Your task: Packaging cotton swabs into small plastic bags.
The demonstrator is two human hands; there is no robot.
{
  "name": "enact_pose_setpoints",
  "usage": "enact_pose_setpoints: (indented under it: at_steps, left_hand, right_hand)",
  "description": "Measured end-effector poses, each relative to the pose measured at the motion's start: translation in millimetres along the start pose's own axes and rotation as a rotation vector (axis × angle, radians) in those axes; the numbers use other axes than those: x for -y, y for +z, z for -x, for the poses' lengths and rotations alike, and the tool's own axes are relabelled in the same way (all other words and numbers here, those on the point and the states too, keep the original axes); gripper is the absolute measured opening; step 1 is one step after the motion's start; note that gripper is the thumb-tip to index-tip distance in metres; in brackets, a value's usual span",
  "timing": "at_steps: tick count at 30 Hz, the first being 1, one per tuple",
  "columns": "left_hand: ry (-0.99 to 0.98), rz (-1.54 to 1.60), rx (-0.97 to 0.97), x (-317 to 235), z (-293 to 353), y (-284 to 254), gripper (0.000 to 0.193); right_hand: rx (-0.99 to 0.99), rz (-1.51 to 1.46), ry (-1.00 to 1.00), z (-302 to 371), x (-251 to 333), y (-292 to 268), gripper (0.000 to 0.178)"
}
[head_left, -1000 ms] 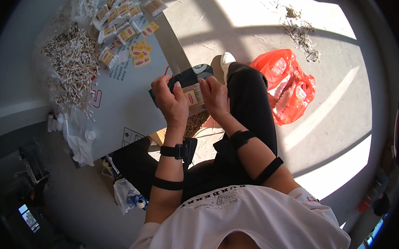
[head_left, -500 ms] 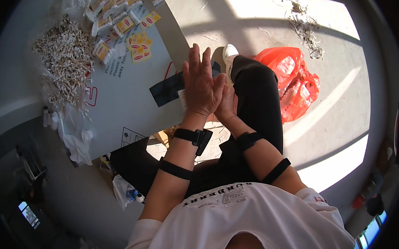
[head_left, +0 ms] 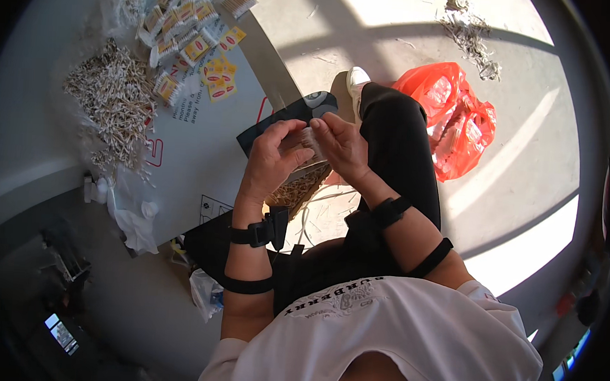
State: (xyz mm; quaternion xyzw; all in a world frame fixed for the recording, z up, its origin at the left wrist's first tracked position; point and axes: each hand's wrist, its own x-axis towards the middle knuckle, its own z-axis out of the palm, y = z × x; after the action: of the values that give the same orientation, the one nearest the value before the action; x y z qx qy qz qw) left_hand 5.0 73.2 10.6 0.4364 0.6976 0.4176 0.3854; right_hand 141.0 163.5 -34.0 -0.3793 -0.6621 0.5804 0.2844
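Observation:
Between my hands is a small clear pack of cotton swabs (head_left: 299, 143), its swabs partly hidden by my fingers. My left hand (head_left: 270, 162) curves round the pack's left side, thumb across the front. My right hand (head_left: 343, 148) pinches the upper right edge of the pack between thumb and bent fingers. Just behind the hands, a dark flat object (head_left: 254, 134) with a rounded grey part lies at the table's corner. Below them stands a cardboard box (head_left: 317, 180) holding many loose swabs.
The grey table (head_left: 196, 164) bears a heap of loose swabs (head_left: 113, 98), several filled packs (head_left: 179, 22) and yellow labels (head_left: 220, 79). A crumpled white bag (head_left: 136, 219) hangs at its near edge. A red plastic bag (head_left: 453, 122) and scattered swabs (head_left: 471, 40) lie on the floor.
My hands were pressed together, left fingers stretched out; now they are apart, with the pack held between them. The left hand has shifted left and nearer, uncovering the box.

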Motion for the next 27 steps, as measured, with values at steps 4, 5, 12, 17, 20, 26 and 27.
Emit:
enact_pose_setpoints:
  at_steps: [4, 5, 12, 17, 20, 26, 27]
  left_hand:
    - [-0.111, 0.228, -0.04, 4.9, 3.2, -2.5, 0.022]
    - [-0.112, 0.221, -0.035, 7.9, 3.8, -1.3, 0.022]
    - [-0.11, 0.347, -0.12, 11.0, 6.9, 8.0, 0.014]
    - [-0.076, 0.428, -0.111, 19.5, 7.0, 10.1, 0.016]
    - [-0.092, 0.476, -0.119, 20.9, 9.3, 9.7, 0.02]
    - [-0.095, 0.674, -0.168, 29.5, 12.9, 14.1, 0.021]
    - [-0.099, 0.679, -0.169, 30.2, 12.9, 13.1, 0.02]
  right_hand:
    - [0.124, -0.336, 0.067, -1.0, 11.5, -0.2, 0.033]
    - [0.118, -0.342, 0.068, -1.4, 13.4, -0.2, 0.033]
    - [0.135, -0.359, -0.048, -3.1, 13.8, -1.0, 0.018]
    - [0.204, -0.696, 0.116, -3.4, 3.2, 0.7, 0.012]
    - [0.217, -0.819, 0.214, -3.9, 5.1, 1.1, 0.012]
    - [0.119, -0.895, 0.308, -7.6, 3.7, 4.6, 0.011]
    - [0.153, -0.852, 0.282, -8.0, 5.9, 5.0, 0.011]
